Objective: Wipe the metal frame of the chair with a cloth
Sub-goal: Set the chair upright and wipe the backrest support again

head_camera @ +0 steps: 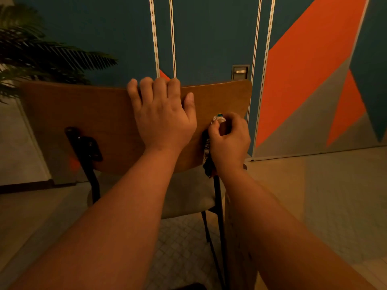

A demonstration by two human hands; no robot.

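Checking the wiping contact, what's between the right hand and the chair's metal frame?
The cloth, gripped by the right hand against the frame, in the head view.

A dark green palm plant stood far left. Behind, a teal wall bore pale vertical strips and a recessed metal handle; orange and grey triangles covered its right side.
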